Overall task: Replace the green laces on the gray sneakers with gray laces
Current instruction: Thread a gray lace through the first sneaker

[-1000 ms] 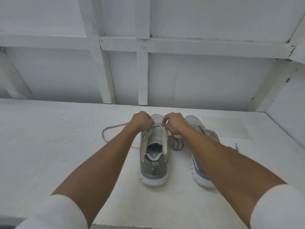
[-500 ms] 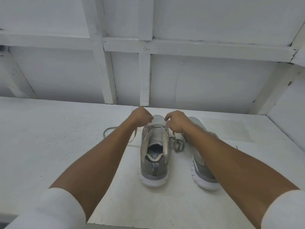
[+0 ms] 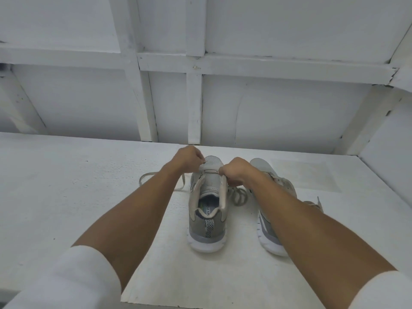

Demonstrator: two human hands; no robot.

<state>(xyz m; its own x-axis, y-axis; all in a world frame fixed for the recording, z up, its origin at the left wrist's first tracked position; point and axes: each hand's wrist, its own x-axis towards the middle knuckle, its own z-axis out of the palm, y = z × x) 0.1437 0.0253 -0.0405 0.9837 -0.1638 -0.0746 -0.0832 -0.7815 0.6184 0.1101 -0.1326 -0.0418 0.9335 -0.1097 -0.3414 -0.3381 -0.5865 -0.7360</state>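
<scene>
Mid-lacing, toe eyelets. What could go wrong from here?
Left hand and right hand pinch the lace at the toe end of the left sneaker: an uneven pull may leave unequal tails. The slack coiled beside the right sneaker could knot. The right forearm crosses that sneaker and might shove it.

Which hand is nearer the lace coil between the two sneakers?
Right. The right hand sits just beyond the lace coil; the left hand is across the left sneaker from it.

Two gray sneakers [image 3: 206, 221] [image 3: 266, 235], two hands [image 3: 188, 158] [image 3: 234, 171], two white sleeves [image 3: 66, 279] [image 3: 383, 291], one loose lace [image 3: 156, 176], one white table [image 3: 66, 197]
</scene>
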